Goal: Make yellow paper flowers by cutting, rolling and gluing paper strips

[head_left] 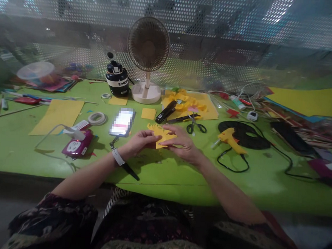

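Observation:
Both hands meet over the middle of the green table (24, 152). My left hand (140, 141) pinches the left edge of a small yellow cut paper piece (161, 133); a white band sits on that wrist. My right hand (181, 142) grips the same paper from the right, fingers curled over its top. The paper has a jagged, fringed upper edge. A lit phone (122, 122) lies just left of the hands. Scissors (196, 126) rest just beyond the right hand.
A yellow glue gun (231, 139) with a black cord lies to the right. A black stapler (166, 111), yellow paper sheets (58, 115), a tape roll (97, 118), a pink power strip (77, 145), a desk fan (148, 58) and a black bottle (117, 79) stand farther back.

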`<state>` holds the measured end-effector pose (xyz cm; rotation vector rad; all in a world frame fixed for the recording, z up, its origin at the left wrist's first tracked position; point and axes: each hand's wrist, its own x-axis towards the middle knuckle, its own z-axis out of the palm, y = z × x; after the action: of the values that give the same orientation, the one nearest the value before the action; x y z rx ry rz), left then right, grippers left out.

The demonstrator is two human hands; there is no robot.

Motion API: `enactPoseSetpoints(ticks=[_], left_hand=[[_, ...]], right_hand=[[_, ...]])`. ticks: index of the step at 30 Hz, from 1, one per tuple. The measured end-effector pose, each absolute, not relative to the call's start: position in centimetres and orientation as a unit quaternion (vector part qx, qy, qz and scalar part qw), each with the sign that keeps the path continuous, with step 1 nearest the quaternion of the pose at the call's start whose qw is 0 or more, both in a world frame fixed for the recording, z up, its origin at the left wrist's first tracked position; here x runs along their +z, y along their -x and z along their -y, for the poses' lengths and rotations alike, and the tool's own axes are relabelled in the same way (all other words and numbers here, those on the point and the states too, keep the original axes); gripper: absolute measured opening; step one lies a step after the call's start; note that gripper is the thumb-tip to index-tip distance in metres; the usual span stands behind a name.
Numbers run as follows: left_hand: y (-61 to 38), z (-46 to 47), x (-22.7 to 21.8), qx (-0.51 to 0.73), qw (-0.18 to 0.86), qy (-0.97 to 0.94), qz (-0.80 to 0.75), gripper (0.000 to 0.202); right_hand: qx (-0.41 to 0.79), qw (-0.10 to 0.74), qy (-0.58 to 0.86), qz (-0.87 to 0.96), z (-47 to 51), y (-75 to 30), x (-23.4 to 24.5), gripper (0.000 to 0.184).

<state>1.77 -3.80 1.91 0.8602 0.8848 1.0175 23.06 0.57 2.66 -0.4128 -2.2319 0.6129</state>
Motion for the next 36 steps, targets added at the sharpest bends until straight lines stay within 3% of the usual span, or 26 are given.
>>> enactPoseSetpoints(ticks=[7, 12, 20, 36], left_hand=[[-2.0, 4.0, 1.6, 0.475, 0.58, -0.51, -0.421, 0.03], [-2.5, 4.5, 1.2, 0.49, 0.494, -0.601, -0.394, 0.027], [-2.4, 5.0, 1.2, 0.479, 0.577, -0.571, -0.335, 0.028], [-2.8, 5.0, 1.3, 0.457, 0.595, -0.568, -0.339, 0.036]], right_hand=[[0.242, 0.41, 0.155, 0.866, -0.4, -22.7, 2.4, 0.013], [0.308, 0.428, 0.216, 0.822, 0.3, -22.2, 2.7, 0.01], [0.472, 0.415, 0.315, 0.711, 1.1, -21.6, 2.9, 0.031], [0.417, 0.427, 0.339, 0.727, 1.2, -21.4, 3.0, 0.033]])
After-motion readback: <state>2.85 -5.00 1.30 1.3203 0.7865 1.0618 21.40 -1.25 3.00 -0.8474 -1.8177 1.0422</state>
